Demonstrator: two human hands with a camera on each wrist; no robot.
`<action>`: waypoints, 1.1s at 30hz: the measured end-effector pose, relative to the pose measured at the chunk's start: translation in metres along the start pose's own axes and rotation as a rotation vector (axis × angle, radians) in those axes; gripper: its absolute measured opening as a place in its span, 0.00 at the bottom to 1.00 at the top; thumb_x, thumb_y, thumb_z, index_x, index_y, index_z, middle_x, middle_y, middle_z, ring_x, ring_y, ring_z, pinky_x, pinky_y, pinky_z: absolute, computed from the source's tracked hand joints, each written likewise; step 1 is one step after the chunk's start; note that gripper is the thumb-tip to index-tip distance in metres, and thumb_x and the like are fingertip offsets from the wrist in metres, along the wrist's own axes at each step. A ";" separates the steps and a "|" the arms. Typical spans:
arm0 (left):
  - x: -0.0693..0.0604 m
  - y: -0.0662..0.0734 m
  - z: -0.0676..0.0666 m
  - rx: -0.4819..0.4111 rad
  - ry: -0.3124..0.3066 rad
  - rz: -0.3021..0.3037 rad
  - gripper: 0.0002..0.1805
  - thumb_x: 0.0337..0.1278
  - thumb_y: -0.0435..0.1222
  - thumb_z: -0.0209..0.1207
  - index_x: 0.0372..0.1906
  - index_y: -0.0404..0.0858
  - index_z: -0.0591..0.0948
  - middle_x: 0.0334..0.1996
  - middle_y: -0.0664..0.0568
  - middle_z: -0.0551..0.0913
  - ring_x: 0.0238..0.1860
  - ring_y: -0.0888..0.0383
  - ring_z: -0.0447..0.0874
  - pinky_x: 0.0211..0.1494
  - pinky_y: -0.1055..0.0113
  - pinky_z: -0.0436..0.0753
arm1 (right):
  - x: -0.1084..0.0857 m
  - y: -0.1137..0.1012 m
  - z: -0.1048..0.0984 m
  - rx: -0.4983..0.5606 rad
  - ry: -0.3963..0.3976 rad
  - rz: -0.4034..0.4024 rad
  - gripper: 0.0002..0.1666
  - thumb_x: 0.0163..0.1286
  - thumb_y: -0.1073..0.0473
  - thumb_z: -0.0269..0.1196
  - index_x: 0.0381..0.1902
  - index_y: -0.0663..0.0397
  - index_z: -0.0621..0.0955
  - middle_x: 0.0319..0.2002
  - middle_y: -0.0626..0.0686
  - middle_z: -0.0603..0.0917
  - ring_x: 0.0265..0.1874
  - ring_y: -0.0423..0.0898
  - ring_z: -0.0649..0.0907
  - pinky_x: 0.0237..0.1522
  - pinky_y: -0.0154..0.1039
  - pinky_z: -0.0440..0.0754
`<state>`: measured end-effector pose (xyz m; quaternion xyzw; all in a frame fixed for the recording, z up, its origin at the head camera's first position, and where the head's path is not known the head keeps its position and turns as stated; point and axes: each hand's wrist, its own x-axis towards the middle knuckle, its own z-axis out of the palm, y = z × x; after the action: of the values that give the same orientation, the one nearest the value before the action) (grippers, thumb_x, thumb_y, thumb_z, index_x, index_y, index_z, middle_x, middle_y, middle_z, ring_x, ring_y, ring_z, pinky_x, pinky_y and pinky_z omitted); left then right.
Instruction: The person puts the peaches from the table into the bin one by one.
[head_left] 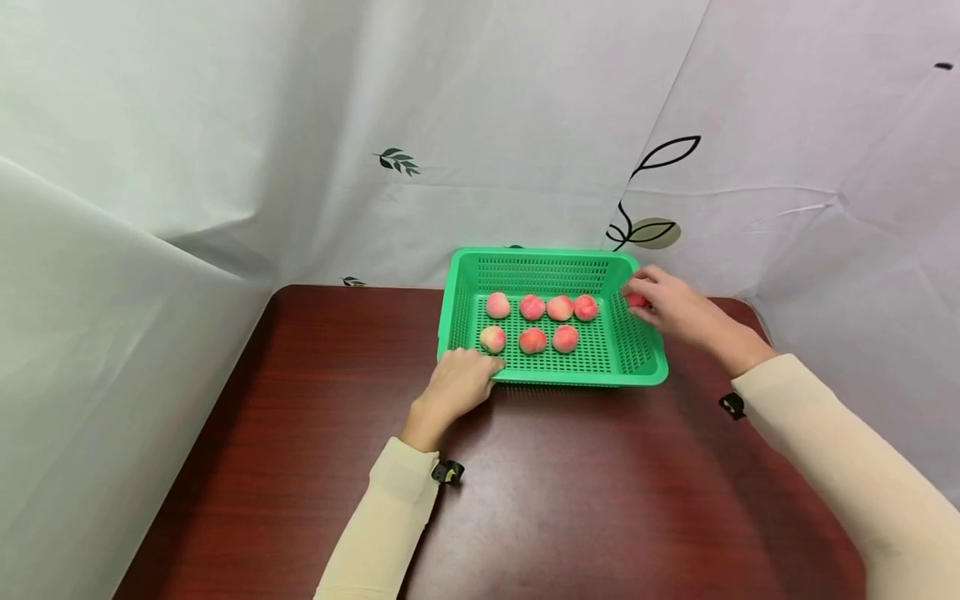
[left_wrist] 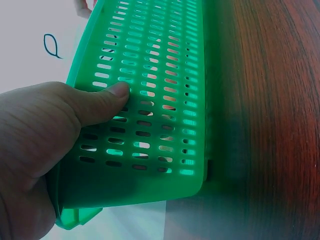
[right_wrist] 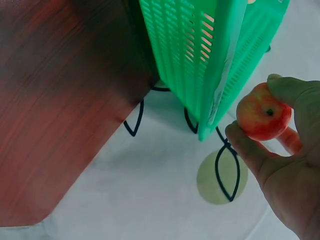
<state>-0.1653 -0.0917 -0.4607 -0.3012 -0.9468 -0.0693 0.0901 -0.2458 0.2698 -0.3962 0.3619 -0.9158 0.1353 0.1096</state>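
A green slotted plastic basket [head_left: 555,377] stands at the far side of the table with several pink-red peaches [head_left: 532,340] in two rows on its bottom. My left hand [head_left: 463,379] grips the basket's near left rim; in the left wrist view its thumb [left_wrist: 102,104] lies against the slotted outer wall. At the basket's right end, my right hand [head_left: 667,307] pinches a red peach [right_wrist: 263,112] between thumb and fingers. In the right wrist view that peach is held up beside the basket's rim, apart from the others.
The dark red-brown wooden table [head_left: 345,417] extends in front of and to both sides of the basket. Behind it hangs a white cloth [head_left: 465,125] with leaf prints, close to the basket's back wall. More white cloth [head_left: 862,275] hangs at the right.
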 end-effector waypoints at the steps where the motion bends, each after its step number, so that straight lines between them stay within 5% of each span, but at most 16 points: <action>1: 0.000 0.000 0.000 0.000 -0.003 -0.001 0.18 0.58 0.28 0.61 0.19 0.47 0.70 0.13 0.55 0.61 0.15 0.54 0.63 0.18 0.61 0.55 | 0.002 -0.001 0.000 -0.006 -0.004 -0.012 0.11 0.63 0.71 0.71 0.43 0.57 0.84 0.48 0.61 0.80 0.36 0.53 0.84 0.36 0.49 0.84; 13: 0.000 0.001 0.000 0.004 -0.001 0.001 0.19 0.58 0.28 0.61 0.18 0.47 0.69 0.13 0.55 0.61 0.15 0.55 0.62 0.18 0.62 0.55 | 0.022 -0.010 0.005 0.006 -0.114 -0.055 0.12 0.62 0.71 0.69 0.43 0.55 0.84 0.44 0.59 0.80 0.34 0.53 0.81 0.35 0.49 0.80; 24: -0.001 0.000 -0.002 -0.007 -0.007 -0.008 0.18 0.58 0.28 0.62 0.19 0.47 0.70 0.13 0.54 0.64 0.15 0.52 0.66 0.18 0.60 0.58 | 0.038 -0.024 0.009 0.030 -0.339 0.039 0.12 0.65 0.68 0.70 0.45 0.54 0.84 0.48 0.59 0.77 0.34 0.49 0.80 0.37 0.46 0.81; 33: 0.000 0.001 0.000 -0.006 -0.006 -0.004 0.17 0.58 0.28 0.61 0.19 0.46 0.71 0.13 0.53 0.65 0.16 0.52 0.68 0.18 0.60 0.59 | 0.047 -0.025 0.016 0.023 -0.415 0.040 0.14 0.62 0.69 0.69 0.45 0.51 0.84 0.43 0.55 0.77 0.32 0.48 0.78 0.37 0.45 0.79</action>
<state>-0.1647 -0.0913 -0.4606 -0.2996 -0.9475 -0.0716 0.0859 -0.2635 0.2169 -0.3927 0.3649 -0.9242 0.0705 -0.0882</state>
